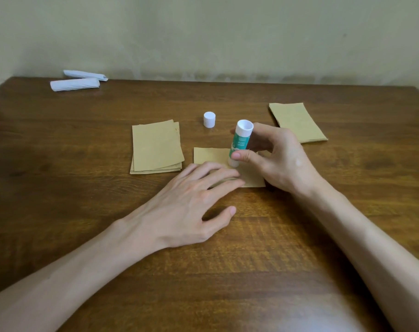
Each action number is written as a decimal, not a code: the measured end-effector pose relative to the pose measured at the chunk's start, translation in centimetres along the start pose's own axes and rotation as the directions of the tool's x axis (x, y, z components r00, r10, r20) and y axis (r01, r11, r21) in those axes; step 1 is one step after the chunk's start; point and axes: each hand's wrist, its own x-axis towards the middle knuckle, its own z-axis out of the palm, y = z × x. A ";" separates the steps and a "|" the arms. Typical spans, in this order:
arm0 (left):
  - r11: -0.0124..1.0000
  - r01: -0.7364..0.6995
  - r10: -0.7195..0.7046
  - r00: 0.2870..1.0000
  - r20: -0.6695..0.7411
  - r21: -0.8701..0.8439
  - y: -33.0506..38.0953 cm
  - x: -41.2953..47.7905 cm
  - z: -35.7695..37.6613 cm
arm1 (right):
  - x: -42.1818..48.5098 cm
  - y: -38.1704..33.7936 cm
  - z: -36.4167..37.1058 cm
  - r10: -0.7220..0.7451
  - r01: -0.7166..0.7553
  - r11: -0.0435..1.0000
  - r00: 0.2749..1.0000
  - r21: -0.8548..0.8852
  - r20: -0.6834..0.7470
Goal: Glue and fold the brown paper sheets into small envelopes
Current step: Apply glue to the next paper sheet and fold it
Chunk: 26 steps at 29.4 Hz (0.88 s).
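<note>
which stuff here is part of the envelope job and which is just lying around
In the job: glue stick, gripped by the right hand; brown sheet, pressed by the left hand; white cap; left stack of sheets; right stack of sheets.
Lying about: two white paper rolls, far left.

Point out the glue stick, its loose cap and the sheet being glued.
glue stick (239, 142), head view, green label on its barrel.
cap (209, 119), head view, its white side wall.
sheet being glued (209, 155), head view, bare upper left area.
</note>
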 end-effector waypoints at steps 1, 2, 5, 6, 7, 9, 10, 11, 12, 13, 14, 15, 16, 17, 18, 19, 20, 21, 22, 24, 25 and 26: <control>1.000 0.001 -0.001 1.000 -0.003 0.000 0.0 0.0 0.0 | 0.0 0.0 0.0 -0.011 0.011 1.000 1.000 0.009 0.010; 1.000 0.002 -0.002 1.000 -0.004 -0.001 0.0 0.0 0.0 | -0.1 0.0 -0.1 -0.025 0.025 1.000 0.999 0.015 0.028; 1.000 0.003 -0.003 1.000 -0.006 -0.001 0.0 0.1 0.0 | -0.3 -0.1 -0.5 -0.048 0.049 0.999 0.993 -0.003 0.110; 1.000 0.003 -0.003 1.000 -0.005 -0.001 0.0 0.1 0.0 | -0.3 -0.1 -0.6 -0.045 0.047 0.999 0.990 -0.017 0.135; 1.000 0.003 -0.003 1.000 -0.005 0.002 0.0 0.1 0.0 | -0.2 0.0 -0.7 -0.040 0.045 0.999 0.987 -0.031 0.153; 1.000 0.003 -0.003 1.000 -0.005 0.005 0.0 0.1 0.0 | 0.0 0.0 -0.9 -0.036 0.045 0.997 0.987 -0.056 0.160; 1.000 0.002 -0.002 1.000 -0.005 0.004 0.0 0.1 0.0 | 0.1 0.1 -0.9 -0.035 0.045 0.997 0.988 -0.066 0.150; 1.000 0.002 -0.002 1.000 -0.005 0.001 0.0 0.1 0.0 | 0.1 0.2 -0.8 -0.036 0.046 0.996 0.990 -0.071 0.138; 1.000 0.001 -0.001 1.000 -0.005 -0.001 0.0 0.1 0.0 | 0.1 0.2 -0.7 -0.038 0.047 0.996 0.992 -0.074 0.123; 1.000 0.000 0.000 1.000 -0.004 -0.003 0.0 0.1 0.0 | 0.1 0.3 -0.6 -0.039 0.047 0.996 0.993 -0.074 0.107; 1.000 0.000 0.000 1.000 -0.003 -0.002 -0.1 0.1 0.0 | 0.1 0.4 -0.5 -0.041 0.047 0.996 0.995 -0.073 0.088; 1.000 0.000 0.000 1.000 -0.001 -0.002 -0.1 0.1 0.0 | 0.1 0.4 -0.3 -0.042 0.047 0.996 0.997 -0.074 0.068; 1.000 0.000 0.000 1.000 0.000 -0.002 -0.1 0.1 0.1 | 0.1 0.5 -0.2 -0.041 0.045 0.996 0.998 -0.077 0.051; 1.000 0.000 0.000 1.000 0.001 -0.001 -0.1 0.1 0.1 | 0.2 0.6 0.0 -0.037 0.040 0.996 0.999 -0.082 0.038; 1.000 -0.002 0.002 1.000 0.000 0.000 -0.1 0.1 0.1 | 0.3 0.6 0.1 -0.030 0.032 0.995 0.999 -0.091 0.027; 1.000 -0.002 0.002 1.000 -0.002 0.001 -0.1 0.1 0.1 | 0.5 0.6 0.2 -0.024 0.026 0.995 1.000 -0.100 0.018; 1.000 -0.003 0.003 1.000 -0.004 0.000 0.0 0.0 0.2 | 0.6 0.7 0.2 -0.019 0.020 0.994 1.000 -0.106 0.011; 1.000 -0.004 0.004 1.000 -0.005 -0.004 0.0 0.1 0.1 | 0.7 0.7 0.2 -0.014 0.015 0.994 1.000 -0.108 0.008; 1.000 -0.005 0.005 1.000 -0.004 -0.009 0.0 0.1 0.1 | 0.9 0.6 0.2 -0.010 0.011 0.994 1.000 -0.109 0.007; 1.000 -0.004 0.004 1.000 -0.001 -0.016 0.0 0.1 0.1 | 1.1 0.6 0.2 -0.002 0.002 0.993 1.000 -0.114 -0.001; 1.000 -0.002 0.003 1.000 0.001 -0.016 0.0 0.1 0.0 | 1.2 0.6 0.3 0.002 -0.003 0.993 1.000 -0.116 -0.009; 1.000 -0.001 0.002 1.000 0.004 -0.014 0.0 0.1 0.0 | 1.3 0.6 0.4 0.007 -0.009 0.993 1.000 -0.115 -0.020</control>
